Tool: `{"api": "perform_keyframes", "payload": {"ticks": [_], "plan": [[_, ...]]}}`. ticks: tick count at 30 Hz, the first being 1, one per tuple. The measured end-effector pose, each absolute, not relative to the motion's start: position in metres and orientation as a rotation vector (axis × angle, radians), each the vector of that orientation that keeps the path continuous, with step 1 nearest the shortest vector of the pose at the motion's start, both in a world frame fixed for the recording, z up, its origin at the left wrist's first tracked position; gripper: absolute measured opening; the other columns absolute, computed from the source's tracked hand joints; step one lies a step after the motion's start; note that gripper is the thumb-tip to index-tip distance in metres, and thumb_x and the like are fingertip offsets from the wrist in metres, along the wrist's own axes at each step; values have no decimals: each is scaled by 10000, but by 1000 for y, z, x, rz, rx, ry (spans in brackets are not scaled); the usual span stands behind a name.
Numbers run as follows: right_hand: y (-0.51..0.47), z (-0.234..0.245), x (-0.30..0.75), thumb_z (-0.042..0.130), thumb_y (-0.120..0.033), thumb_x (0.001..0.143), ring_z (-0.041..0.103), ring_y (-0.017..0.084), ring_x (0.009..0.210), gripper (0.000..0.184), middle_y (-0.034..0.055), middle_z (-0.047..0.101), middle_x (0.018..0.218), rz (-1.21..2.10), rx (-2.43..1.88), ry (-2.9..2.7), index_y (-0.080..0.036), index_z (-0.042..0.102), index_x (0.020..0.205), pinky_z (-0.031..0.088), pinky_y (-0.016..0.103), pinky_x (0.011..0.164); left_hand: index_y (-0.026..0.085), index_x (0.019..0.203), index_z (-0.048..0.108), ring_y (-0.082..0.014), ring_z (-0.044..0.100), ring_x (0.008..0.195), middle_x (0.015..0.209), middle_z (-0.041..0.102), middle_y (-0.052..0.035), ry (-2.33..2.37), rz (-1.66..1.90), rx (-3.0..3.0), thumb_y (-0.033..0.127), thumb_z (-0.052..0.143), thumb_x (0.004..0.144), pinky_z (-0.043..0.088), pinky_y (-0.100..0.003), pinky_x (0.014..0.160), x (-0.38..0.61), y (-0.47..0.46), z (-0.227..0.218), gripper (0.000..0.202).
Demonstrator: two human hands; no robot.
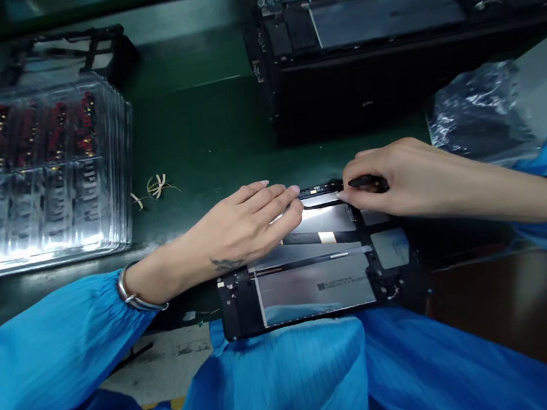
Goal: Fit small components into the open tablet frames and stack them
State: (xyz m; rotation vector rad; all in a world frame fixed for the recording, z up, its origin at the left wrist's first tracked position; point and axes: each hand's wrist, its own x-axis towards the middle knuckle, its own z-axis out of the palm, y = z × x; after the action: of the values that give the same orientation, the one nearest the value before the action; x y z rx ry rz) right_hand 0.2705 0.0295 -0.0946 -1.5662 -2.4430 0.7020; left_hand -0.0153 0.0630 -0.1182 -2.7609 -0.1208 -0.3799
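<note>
Black and silver, an opened tablet housing (314, 287) lay at the lower centre of the frame, its near edge against the blue garment (297, 383). Across its upper left, the left hand (250, 221) rested, unclenched, fingers outstretched. At the upper right edge, the right hand (401, 178) pinched a slim black object (369, 183), too small to identify. Beyond, the green tabletop (192, 121) ran between clear plastic trays (125, 130) at left and a stack of black housings (362, 79) at upper right. Pale twisted ties (156, 188) lay near the trays; a crinkled plastic bag (477, 104) sat at right.
</note>
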Motion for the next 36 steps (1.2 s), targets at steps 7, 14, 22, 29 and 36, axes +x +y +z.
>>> {"api": "perform_keyframes", "payload": {"ticks": [7,14,22,29,36], "plan": [[28,-93,266,472,-347,930,556,176,666,278,57,638,762,622,-1643,-2588,-184,623,762,323,296,620,58,1320,636,-268,718,1212,1347,706,-162,-109,-359,-2729,111,438,1071,612,-404,1026,-15,61,-118,323],[27,-93,265,463,-344,935,547,172,670,277,56,621,763,604,-1660,-2604,-178,601,760,323,293,623,45,1329,646,-288,712,1223,1373,687,-180,-106,-360,-2719,120,469,1064,613,-427,1033,-15,60,-121,327],[25,-97,265,500,-332,938,553,181,703,244,58,616,783,586,-1673,-2581,-182,603,775,306,289,627,30,1302,666,-309,730,1159,1287,722,-198,-93,-344,-2701,95,514,1034,620,-416,981,-8,58,-116,315],[28,-102,266,533,-309,940,545,170,677,220,47,621,778,519,-1678,-2586,-181,628,789,283,292,617,39,1282,654,-284,716,1085,1180,726,-196,-85,-301,-2680,100,437,1057,588,-365,840,-2,58,-112,319],[-11,-87,264,623,-309,970,634,207,802,154,58,685,870,180,-1403,-2201,-204,709,895,439,323,702,145,1399,609,-257,634,917,991,642,-116,-164,-206,-2698,147,463,1051,433,-349,693,23,59,-107,378]]}}
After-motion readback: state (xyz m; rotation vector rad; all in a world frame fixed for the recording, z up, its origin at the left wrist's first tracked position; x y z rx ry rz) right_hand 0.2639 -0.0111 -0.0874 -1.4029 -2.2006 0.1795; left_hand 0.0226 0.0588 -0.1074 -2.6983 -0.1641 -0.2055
